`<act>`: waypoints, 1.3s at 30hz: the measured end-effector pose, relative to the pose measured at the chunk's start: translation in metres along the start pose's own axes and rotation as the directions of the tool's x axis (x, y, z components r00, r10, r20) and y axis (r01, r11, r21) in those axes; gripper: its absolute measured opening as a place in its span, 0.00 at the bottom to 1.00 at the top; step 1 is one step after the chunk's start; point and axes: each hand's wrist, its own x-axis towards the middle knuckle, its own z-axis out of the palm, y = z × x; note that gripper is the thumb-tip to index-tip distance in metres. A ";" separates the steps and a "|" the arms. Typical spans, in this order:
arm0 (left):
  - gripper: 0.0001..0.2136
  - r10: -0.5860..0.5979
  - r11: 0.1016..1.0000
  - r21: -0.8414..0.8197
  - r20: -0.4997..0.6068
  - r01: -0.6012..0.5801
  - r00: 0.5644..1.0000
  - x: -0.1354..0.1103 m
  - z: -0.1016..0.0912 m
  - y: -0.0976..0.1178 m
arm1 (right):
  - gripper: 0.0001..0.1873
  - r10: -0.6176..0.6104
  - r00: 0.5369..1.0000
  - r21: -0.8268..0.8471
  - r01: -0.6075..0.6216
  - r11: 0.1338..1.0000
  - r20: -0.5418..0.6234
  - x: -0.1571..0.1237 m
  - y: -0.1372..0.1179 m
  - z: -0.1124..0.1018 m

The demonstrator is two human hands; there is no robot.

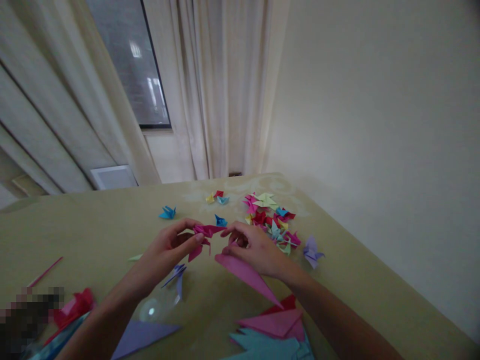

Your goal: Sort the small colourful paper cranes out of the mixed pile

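My left hand pinches a folded magenta origami piece between thumb and fingers, just above the table. My right hand is curled beside it, fingertips touching the same magenta piece at its right tip. A pink paper triangle lies under and in front of my right hand. A small purple folded figure sits below my left hand.
A pile of coloured origami figures lies beyond my right hand, with a purple one to its right and blue ones farther back. Flat paper triangles lie near the olive table's front edge. A wall stands right, curtains behind.
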 end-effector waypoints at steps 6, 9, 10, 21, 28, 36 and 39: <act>0.17 0.018 0.989 -0.150 0.058 -0.009 0.998 0.003 0.032 -0.008 | 0.09 -0.063 0.997 0.056 0.066 0.996 -0.049 -0.006 -0.013 0.001; 0.19 0.019 0.989 -0.148 0.057 -0.011 0.998 0.002 0.042 -0.009 | 0.05 -0.133 0.990 -0.088 0.129 0.988 -0.039 -0.008 -0.021 -0.004; 0.20 0.023 0.992 -0.123 0.062 -0.015 0.998 0.001 0.041 -0.008 | 0.05 -0.162 0.986 -0.144 0.154 0.977 -0.045 -0.009 -0.023 -0.009; 0.25 -0.247 0.493 0.869 0.094 0.042 0.964 0.002 -0.055 -0.062 | 0.07 0.135 0.969 -0.752 -0.248 0.611 -0.210 -0.032 0.002 -0.142; 0.12 -0.344 0.523 0.851 0.170 0.038 0.923 0.006 -0.047 -0.067 | 0.14 0.075 0.988 -0.535 -0.135 0.834 -0.134 -0.054 -0.029 -0.141; 0.17 -0.210 0.732 0.680 0.274 -0.035 0.939 0.012 -0.041 -0.057 | 0.10 0.036 0.880 -0.250 0.095 0.963 0.473 -0.050 -0.020 -0.067; 0.16 -0.131 0.739 0.668 0.272 -0.089 0.953 0.012 -0.036 -0.053 | 0.10 0.032 0.771 -0.215 0.138 0.967 0.636 -0.038 0.000 -0.038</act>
